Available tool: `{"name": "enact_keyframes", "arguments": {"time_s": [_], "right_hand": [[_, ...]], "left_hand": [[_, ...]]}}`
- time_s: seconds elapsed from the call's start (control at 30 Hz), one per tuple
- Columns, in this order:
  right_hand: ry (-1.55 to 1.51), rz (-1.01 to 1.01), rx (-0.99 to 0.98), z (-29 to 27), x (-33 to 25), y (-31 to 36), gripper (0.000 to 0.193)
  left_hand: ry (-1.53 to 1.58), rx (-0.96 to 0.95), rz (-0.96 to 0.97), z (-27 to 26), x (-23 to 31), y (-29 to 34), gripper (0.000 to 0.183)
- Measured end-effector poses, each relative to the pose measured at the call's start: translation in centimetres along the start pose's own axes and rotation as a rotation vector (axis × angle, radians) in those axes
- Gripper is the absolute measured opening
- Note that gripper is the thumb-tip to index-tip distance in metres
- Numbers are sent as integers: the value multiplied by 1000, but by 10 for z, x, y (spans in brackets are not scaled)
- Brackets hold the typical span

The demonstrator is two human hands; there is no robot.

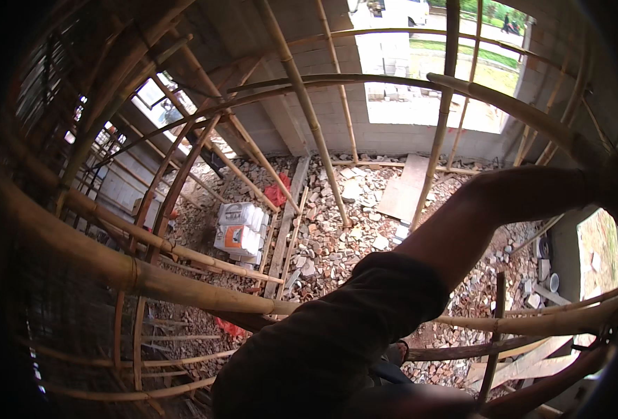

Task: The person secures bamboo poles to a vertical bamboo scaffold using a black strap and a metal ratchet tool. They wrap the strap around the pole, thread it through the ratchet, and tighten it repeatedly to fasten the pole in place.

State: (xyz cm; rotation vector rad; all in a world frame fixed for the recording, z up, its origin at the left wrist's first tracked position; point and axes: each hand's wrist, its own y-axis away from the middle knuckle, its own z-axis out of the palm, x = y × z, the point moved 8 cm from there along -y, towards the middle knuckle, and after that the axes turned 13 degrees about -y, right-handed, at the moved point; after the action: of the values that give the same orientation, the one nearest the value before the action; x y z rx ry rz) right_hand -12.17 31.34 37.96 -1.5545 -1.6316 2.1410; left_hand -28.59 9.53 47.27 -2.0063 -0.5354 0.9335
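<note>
Here's my left hand (610,190), right out at the far edge, arm stretched across in its dark sleeve (337,325), and it's at the end of a bamboo pole (525,108); too dim there to tell whether the fingers are closed on it. Lower down, what looks like my right forearm (549,386) slants toward the same edge, the right hand (600,356) just a murky shape near another pole (556,322), and I can't tell its state either. Now a thick bamboo (141,276) sweeps in from the left, thinner poles crossing all round. Below me, broken rubble (344,241) covers the ground, with a flat board (404,188) lying on it, white bags (241,230) stacked to the left, and a red sheet (277,190) just behind them. Beyond, a bright opening (448,84) in the wall (337,133), a white vehicle (413,12) outside.
</note>
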Motion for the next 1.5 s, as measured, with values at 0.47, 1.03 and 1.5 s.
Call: {"name": "enact_keyframes", "arguments": {"time_s": [0.47, 1.03, 1.5], "right_hand": [[-138, 434, 9, 16, -110, 16, 51], [-43, 265, 59, -2, -61, 3, 74], [-40, 198, 33, 3, -65, 10, 60]], "left_hand": [[-41, -118, -111, -117, -42, -17, 60], [-68, -133, -144, -95, -33, -13, 60], [135, 251, -257, -139, -19, -44, 54]]}}
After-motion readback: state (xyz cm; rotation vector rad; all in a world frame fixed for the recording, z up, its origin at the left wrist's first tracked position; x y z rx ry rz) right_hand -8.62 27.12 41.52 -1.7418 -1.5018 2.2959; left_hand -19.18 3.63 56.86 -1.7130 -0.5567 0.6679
